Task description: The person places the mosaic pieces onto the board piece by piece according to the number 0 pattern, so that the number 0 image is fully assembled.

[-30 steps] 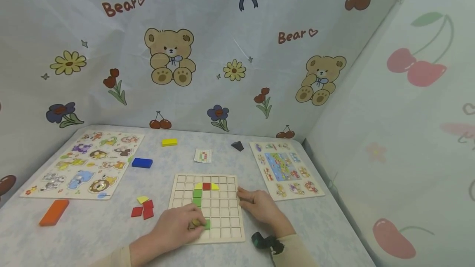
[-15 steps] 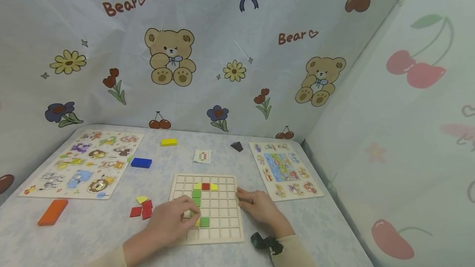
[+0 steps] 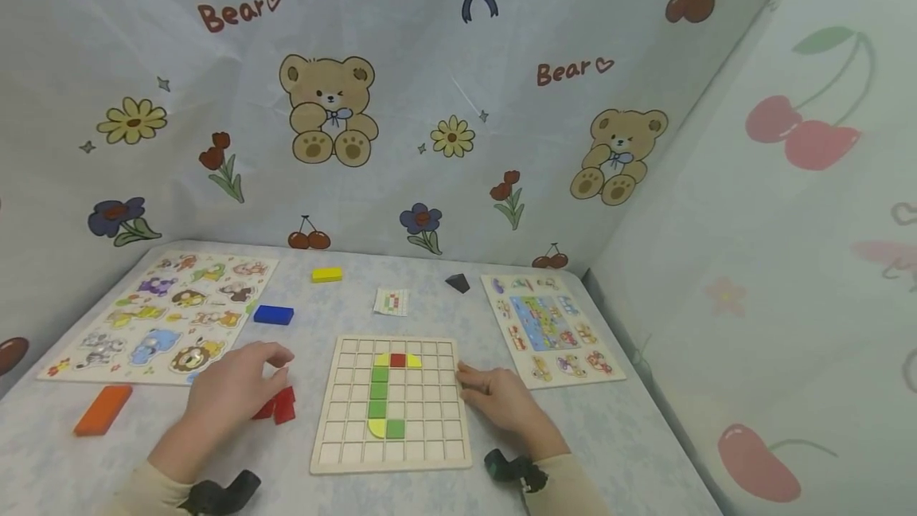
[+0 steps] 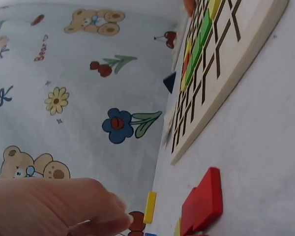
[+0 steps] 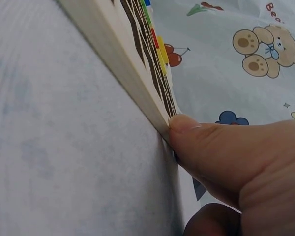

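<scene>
My left hand hovers over several red square tiles left of the board, thumb and forefinger curved apart with nothing visible between them. It hides the yellow tile there in the head view; a red tile shows beside the fingers in the left wrist view. On the wooden grid board, green squares, a red square and yellow rounded pieces form a C-like outline. My right hand rests at the board's right edge, its thumb pressed against the side.
A small pattern card lies behind the board. Animal puzzle boards stand left and right. Around them lie an orange block, a blue block, a yellow block and a black piece.
My left hand has left the board and moved left to the loose red tiles. A green square it was fingering now lies in the left column. My right hand has stayed put.
</scene>
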A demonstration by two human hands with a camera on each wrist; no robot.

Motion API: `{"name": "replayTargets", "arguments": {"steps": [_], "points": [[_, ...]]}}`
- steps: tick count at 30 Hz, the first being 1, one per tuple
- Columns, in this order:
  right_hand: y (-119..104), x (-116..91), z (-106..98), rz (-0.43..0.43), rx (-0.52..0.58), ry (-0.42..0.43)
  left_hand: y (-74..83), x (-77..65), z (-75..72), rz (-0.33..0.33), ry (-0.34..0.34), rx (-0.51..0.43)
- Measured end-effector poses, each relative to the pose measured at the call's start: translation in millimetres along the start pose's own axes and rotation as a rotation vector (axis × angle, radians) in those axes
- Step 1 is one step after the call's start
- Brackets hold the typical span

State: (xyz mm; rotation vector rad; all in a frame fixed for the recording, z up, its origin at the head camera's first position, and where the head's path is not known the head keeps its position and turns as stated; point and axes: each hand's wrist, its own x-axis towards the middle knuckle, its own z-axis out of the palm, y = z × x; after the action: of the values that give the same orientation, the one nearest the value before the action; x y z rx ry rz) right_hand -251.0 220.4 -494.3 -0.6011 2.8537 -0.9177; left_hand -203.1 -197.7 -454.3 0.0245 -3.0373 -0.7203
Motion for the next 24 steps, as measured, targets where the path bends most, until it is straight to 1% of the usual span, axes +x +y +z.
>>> {"name": "replayTargets", "arguments": {"steps": [2,5,9,12,19,24], "points": [[0,0,0,-0.003,0.006,-0.003,-6.9,0.9,-3.4,-0.007,-0.038,0.010],[0,0,1,-0.008,0.010,-0.005,-12.5,1.0,-6.1,-0.002,-0.082,0.021],[0,0,1,-0.013,0.009,-0.003,-15.2,0.9,-5.4,-0.001,-0.141,0.021],[1,0,1,-0.018,0.000,-0.002,-15.0,0.8,-4.0,-0.003,-0.172,0.008],[1,0,2,-0.012,0.011,-0.008,-11.6,1.5,-0.3,0.014,-0.199,-0.008],[1,-1,1,-0.004,0.009,-0.003,-11.7,3.9,3.1,0.023,-0.175,0.006]]}}
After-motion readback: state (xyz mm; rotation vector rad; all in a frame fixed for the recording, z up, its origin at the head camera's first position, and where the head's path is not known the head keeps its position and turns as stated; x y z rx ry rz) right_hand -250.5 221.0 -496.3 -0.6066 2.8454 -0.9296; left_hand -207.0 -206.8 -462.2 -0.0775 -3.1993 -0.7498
